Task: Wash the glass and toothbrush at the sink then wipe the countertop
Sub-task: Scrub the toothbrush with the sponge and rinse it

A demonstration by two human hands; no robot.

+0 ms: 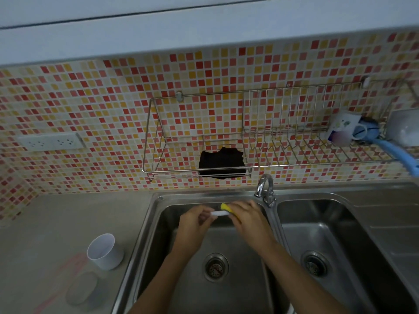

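Note:
Over the left basin of the steel sink (145, 236), my left hand (195, 225) pinches a white toothbrush (219, 213) held level. My right hand (246, 217) presses a yellow sponge (225, 206) against the brush's right end, which is hidden under it. A white cup (104, 251) lies tilted on the grey countertop (56, 223) left of the sink. A clear glass (82, 288) lies on its side nearer me, with a pink item, possibly another toothbrush (72, 266), beside it. A black cloth (221, 163) hangs from the wire rack.
The chrome tap (264, 186) stands between the two basins, no water visible. A wall-mounted wire rack (294, 141) holds a mug (344, 129) and a blue-handled utensil (394, 152). A double socket (51, 141) sits on the tiled wall at left. The right basin (317, 227) adjoins a drainboard.

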